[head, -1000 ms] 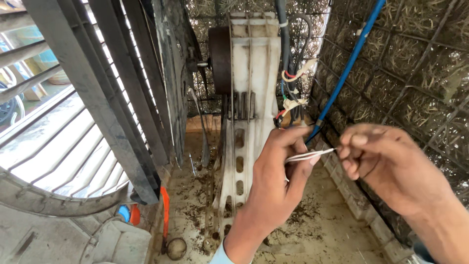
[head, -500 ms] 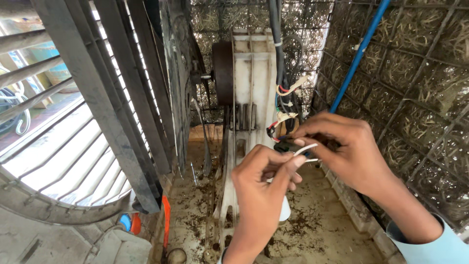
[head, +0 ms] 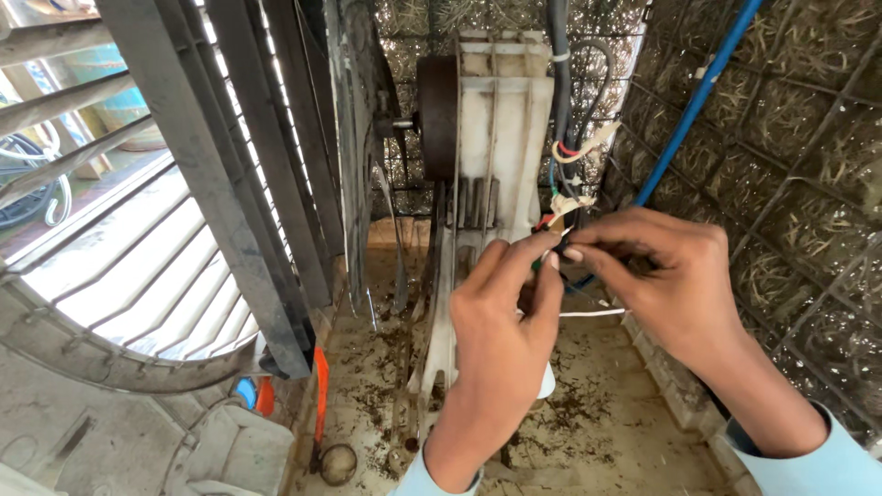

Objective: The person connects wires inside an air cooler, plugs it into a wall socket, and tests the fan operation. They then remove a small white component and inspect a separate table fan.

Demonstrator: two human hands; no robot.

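Note:
I look into an air cooler's body. My left hand (head: 503, 317) and my right hand (head: 663, 278) meet in front of the white motor bracket (head: 503, 138), fingertips pinched together on a bundle of coloured wires (head: 559, 225) hanging from the black cable (head: 559, 83). A thin white wire (head: 593, 314) trails out below my right palm. The exact wire ends are hidden by my fingers. A dark round motor (head: 437, 115) sits at the bracket's left side.
A blue hose (head: 698, 101) runs diagonally at the right, against the straw-filled wire mesh pad (head: 790, 184). A dirty tank floor (head: 606, 432) lies below. Grey louvres and a fan guard (head: 138, 276) stand at the left, with an orange strip (head: 321, 386) beside them.
Both hands have risen towards the wire bundle by the bracket. The white wire, held stretched between the hands before, now hangs below my right palm.

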